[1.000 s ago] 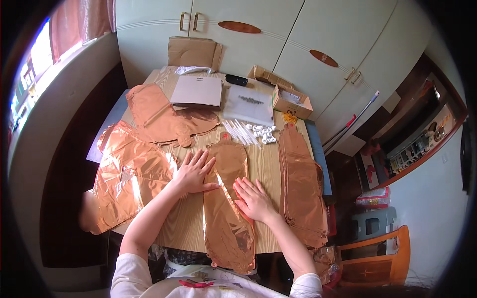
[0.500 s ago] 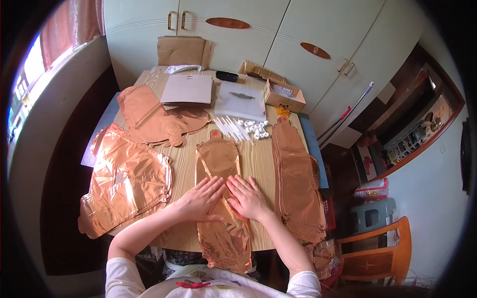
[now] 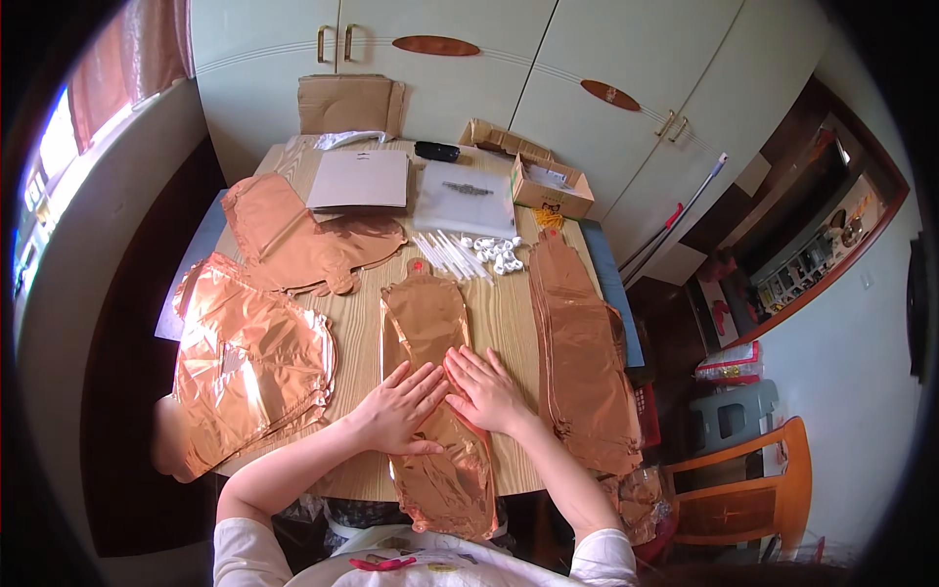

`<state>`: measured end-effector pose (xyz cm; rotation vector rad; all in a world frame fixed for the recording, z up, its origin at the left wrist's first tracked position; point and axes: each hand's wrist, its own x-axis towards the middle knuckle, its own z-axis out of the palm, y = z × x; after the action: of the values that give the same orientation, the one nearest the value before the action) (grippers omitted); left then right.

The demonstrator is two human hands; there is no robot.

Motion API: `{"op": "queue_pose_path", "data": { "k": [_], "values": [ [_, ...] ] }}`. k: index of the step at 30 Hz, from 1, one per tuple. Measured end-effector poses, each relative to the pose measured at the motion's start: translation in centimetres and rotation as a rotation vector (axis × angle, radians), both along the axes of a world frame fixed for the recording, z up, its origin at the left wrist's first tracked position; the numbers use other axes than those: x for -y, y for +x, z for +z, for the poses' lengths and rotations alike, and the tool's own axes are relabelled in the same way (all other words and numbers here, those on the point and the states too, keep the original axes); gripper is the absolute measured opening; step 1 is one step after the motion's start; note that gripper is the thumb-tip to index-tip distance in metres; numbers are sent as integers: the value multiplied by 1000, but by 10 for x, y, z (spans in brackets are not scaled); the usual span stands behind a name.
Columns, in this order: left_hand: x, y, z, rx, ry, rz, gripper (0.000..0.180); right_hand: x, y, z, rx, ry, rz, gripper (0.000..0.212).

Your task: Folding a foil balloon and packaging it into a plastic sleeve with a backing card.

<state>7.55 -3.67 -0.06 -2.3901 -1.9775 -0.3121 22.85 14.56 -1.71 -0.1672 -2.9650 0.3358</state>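
Observation:
A flat copper-coloured foil balloon (image 3: 427,305), folded into a long strip, lies in front of me and reaches over the table's near edge. My left hand (image 3: 399,406) rests flat on its middle, palm down with the fingers stretched. My right hand (image 3: 485,393) also lies flat on it, fingers spread a little and pointing far left. The fingertips of both hands almost meet. To the left, a wide shiny foil balloon (image 3: 256,357) is spread over the table edge. A stack of long folded foil balloons (image 3: 579,352) lies on the right.
More matte copper foil (image 3: 284,220) lies at the far left. White sticks (image 3: 452,256) and small white cups (image 3: 502,254) sit beyond the middle strip. Behind are a white stack (image 3: 359,179), a clear plastic bag (image 3: 460,207) and a cardboard box (image 3: 567,201). A wooden chair (image 3: 794,479) stands at right.
My left hand has slid slightly toward me along the foil. My right hand has hardly moved. The whole view has shifted a little.

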Motion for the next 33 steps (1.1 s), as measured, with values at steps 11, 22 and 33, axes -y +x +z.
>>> {"op": "queue_pose_path", "data": {
  "k": [11,22,33],
  "values": [
    [-2,0,0,-23,-18,3,101,-39,-35,-9,-23,27,-59,63],
    [-3,1,2,-16,-26,-1,99,-68,-62,-4,55,113,-181,56],
    [-3,0,3,-11,-20,1,101,9,15,1,45,70,102,68]
  ]
}}
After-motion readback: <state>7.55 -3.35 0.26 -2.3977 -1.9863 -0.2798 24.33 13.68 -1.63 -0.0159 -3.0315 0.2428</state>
